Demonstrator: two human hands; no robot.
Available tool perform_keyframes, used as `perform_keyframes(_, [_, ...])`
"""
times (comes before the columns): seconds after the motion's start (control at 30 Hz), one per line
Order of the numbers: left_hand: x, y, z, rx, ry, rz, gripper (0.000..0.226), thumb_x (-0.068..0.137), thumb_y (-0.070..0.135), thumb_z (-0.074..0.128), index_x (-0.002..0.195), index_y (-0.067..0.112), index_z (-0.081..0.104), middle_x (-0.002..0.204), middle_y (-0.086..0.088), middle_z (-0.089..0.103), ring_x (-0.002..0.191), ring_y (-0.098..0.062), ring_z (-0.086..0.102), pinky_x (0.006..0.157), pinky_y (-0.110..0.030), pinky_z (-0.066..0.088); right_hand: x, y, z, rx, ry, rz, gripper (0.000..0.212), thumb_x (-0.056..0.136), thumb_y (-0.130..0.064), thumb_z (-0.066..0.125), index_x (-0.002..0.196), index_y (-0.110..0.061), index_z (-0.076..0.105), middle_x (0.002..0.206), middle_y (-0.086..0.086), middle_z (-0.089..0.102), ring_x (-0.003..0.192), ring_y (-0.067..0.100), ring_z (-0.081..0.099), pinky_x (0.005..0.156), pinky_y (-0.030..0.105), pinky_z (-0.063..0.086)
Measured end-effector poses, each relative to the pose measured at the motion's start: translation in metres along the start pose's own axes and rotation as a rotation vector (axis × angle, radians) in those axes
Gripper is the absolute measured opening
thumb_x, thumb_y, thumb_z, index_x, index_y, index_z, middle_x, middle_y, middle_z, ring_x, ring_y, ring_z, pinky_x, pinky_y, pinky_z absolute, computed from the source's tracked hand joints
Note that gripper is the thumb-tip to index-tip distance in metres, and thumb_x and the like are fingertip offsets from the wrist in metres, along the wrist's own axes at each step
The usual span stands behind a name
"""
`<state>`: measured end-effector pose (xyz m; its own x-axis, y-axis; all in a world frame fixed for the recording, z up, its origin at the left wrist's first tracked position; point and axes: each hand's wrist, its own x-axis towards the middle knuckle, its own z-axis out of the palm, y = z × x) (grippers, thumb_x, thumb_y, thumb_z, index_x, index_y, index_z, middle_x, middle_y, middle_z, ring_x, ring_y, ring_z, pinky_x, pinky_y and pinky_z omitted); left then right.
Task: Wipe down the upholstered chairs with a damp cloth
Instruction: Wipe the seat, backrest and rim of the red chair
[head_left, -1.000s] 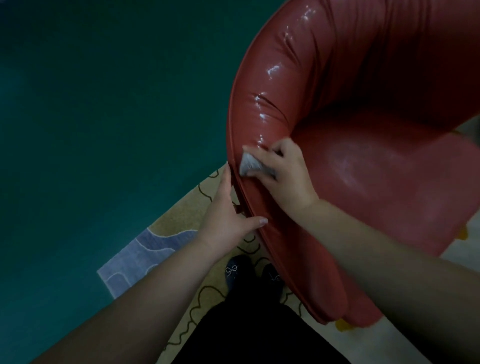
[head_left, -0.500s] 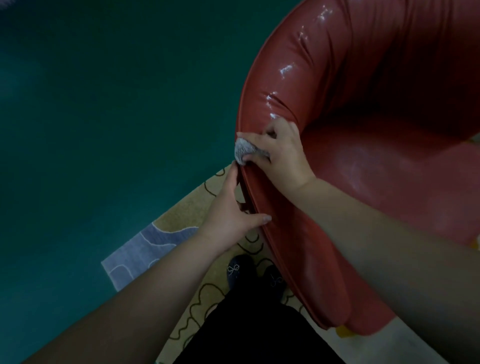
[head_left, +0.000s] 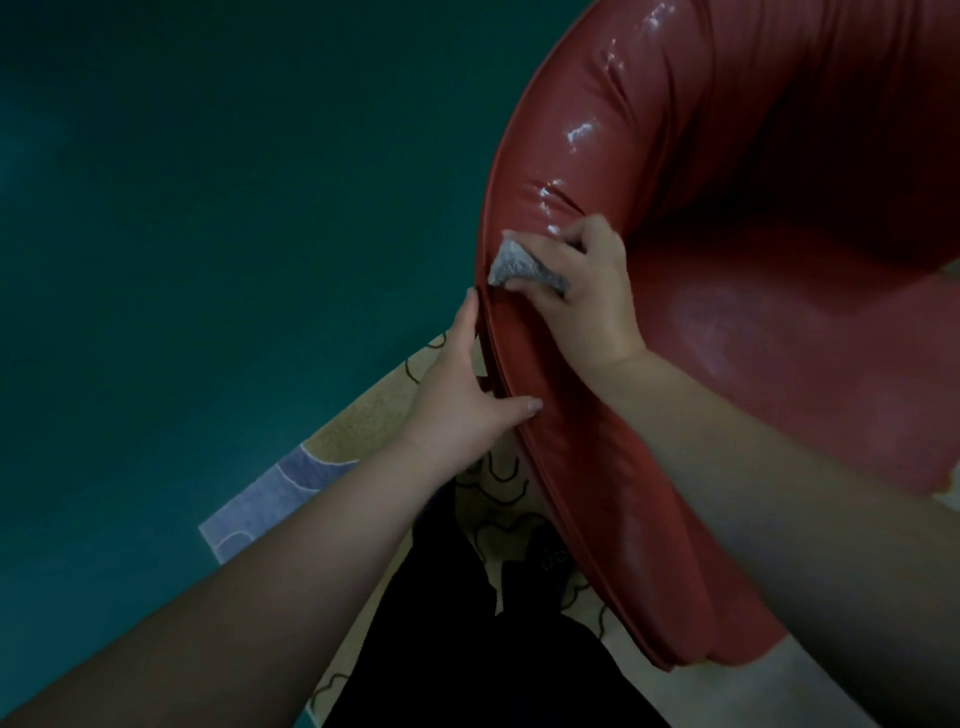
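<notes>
A red upholstered chair (head_left: 753, 322), glossy and vinyl-like, fills the area beyond and to the right of both hands; its padded arm rim runs directly under them. Beneath lies a dark green floor (head_left: 208, 208), with a patterned rug (head_left: 358, 431) just below the left hand. The right hand (head_left: 582, 296) is closed on a small grey cloth (head_left: 519, 267), pinching it against the top of the rim, thumb under and fingers curled over. The left hand (head_left: 462, 395) rests against the outer face of the same rim just below the cloth, thumb laid across the top edge, fingers straight; it holds nothing. Judgement: the chair covering looks slick and yielding, creased where padding gives, so bracing at the rim seam is sound. The cloth appears light, limp and bunched; it should be held wadded in the palm to keep contact. No brand, label or legible writing is visible.
</notes>
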<state>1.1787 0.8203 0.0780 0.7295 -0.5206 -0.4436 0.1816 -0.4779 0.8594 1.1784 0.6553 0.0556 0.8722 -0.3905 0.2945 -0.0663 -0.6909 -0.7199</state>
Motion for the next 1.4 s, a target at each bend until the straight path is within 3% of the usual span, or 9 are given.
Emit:
perform_keyframes(0.2, [0.032,0.015,-0.023,0.094,-0.060,0.012,0.118,0.067,0.021,0.085,0.149,0.046,0.004,0.153,0.020,0.027,0.127,-0.014,0.049,0.105,-0.039,0.044,-0.038,0.002,-0.012,-0.046,-0.008,0.050,0.044,0.077,-0.020,0.075,0.119,-0.028,0.067,0.095,0.000,0.040,0.091,0.019,0.041,0.088,0.012,0.030])
perform_keyframes(0.37, [0.040,0.020,-0.031,0.120,-0.124,0.035,0.123,0.066,0.023,0.087,0.151,0.040,0.000,0.147,0.027,0.025,0.130,-0.006,0.043,0.107,-0.035,0.041,0.044,0.009,0.015,-0.037,0.175,0.196,0.040,0.077,-0.030,0.075,0.116,-0.023,0.069,0.093,0.001,0.040,0.088,0.026,0.048,0.086,0.027,0.040])
perform_keyframes(0.6, [0.080,0.045,-0.051,0.173,-0.198,0.060,0.118,0.071,0.016,0.083,0.153,0.031,-0.001,0.138,0.024,0.030,0.121,0.011,0.032,0.091,0.002,0.029,-0.022,-0.010,-0.003,-0.009,0.079,0.251,0.048,0.079,-0.022,0.073,0.123,-0.034,0.061,0.095,-0.004,0.040,0.088,0.014,0.048,0.082,0.011,0.037])
perform_keyframes(0.8, [0.093,0.045,-0.056,0.206,-0.290,0.083,0.119,0.074,0.013,0.080,0.152,0.029,-0.008,0.146,0.020,0.028,0.130,-0.001,0.040,0.110,-0.023,0.035,0.064,0.009,0.017,-0.002,0.275,0.426,0.039,0.077,-0.024,0.076,0.116,-0.019,0.070,0.095,0.002,0.043,0.088,0.017,0.051,0.083,0.015,0.039])
perform_keyframes(0.93, [0.092,0.043,-0.055,0.167,-0.312,0.086,0.113,0.079,0.005,0.075,0.151,0.031,-0.007,0.128,0.035,0.035,0.103,0.026,0.045,0.080,0.005,0.035,0.055,-0.001,0.011,0.054,0.233,0.449,0.046,0.079,-0.021,0.076,0.123,-0.027,0.064,0.095,0.001,0.042,0.085,0.009,0.047,0.081,0.006,0.036])
perform_keyframes(1.03, [0.094,0.040,-0.055,0.167,-0.331,0.089,0.112,0.080,0.003,0.073,0.150,0.032,-0.009,0.113,0.044,0.027,0.092,0.039,0.035,0.076,0.009,0.030,0.006,-0.014,0.005,0.007,0.142,0.371,0.054,0.078,-0.011,0.075,0.125,-0.033,0.058,0.094,0.000,0.042,0.084,-0.001,0.043,0.078,0.003,0.035])
perform_keyframes(1.17, [0.096,0.039,-0.054,0.150,-0.320,0.085,0.115,0.079,0.002,0.073,0.149,0.035,-0.012,0.132,0.030,0.034,0.110,0.019,0.045,0.088,0.004,0.033,0.025,-0.004,0.012,-0.049,0.233,0.392,0.047,0.077,-0.011,0.076,0.119,-0.028,0.065,0.092,0.002,0.043,0.079,0.001,0.042,0.076,0.004,0.034])
perform_keyframes(1.27, [0.094,0.040,-0.053,0.154,-0.315,0.087,0.115,0.080,0.005,0.073,0.148,0.037,-0.014,0.138,0.026,0.032,0.125,0.003,0.045,0.107,-0.017,0.036,0.073,0.012,0.020,-0.037,0.331,0.409,0.039,0.077,-0.018,0.076,0.116,-0.021,0.070,0.093,0.004,0.042,0.084,0.009,0.044,0.080,0.005,0.034])
perform_keyframes(1.4, [0.093,0.039,-0.052,0.168,-0.302,0.077,0.116,0.079,0.006,0.073,0.148,0.038,-0.015,0.138,0.027,0.036,0.119,0.007,0.049,0.091,0.000,0.036,0.071,0.010,0.014,0.031,0.290,0.390,0.042,0.080,-0.020,0.074,0.120,-0.027,0.064,0.094,0.003,0.042,0.084,-0.001,0.043,0.083,0.006,0.035])
